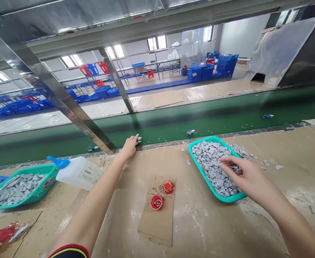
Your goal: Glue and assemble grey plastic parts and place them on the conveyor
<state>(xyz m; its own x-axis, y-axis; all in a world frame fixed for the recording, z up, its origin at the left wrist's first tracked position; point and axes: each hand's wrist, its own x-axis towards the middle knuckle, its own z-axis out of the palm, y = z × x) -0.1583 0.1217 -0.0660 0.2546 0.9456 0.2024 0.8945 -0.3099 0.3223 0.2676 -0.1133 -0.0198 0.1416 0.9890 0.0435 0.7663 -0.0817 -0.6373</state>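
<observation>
My left hand [130,147] reaches over the bench edge, its fingertips on the rim of the green conveyor belt [189,122] beside a small grey piece [139,140]. My right hand [235,170] rests with spread fingers among the small grey moulded pieces [209,166] heaped in a teal plastic tray [203,172]. A few loose pieces lie on the bench beyond the tray's right side. Between my arms, two red caps [163,195] sit on a cardboard sheet [157,229].
A white glue bottle with a blue nozzle [77,172] lies against a second teal tray of grey pieces [34,199]. Red foil packets [4,234] lie at the lower left. A steel post [74,104] slants above the belt. Blue crates stand farther off.
</observation>
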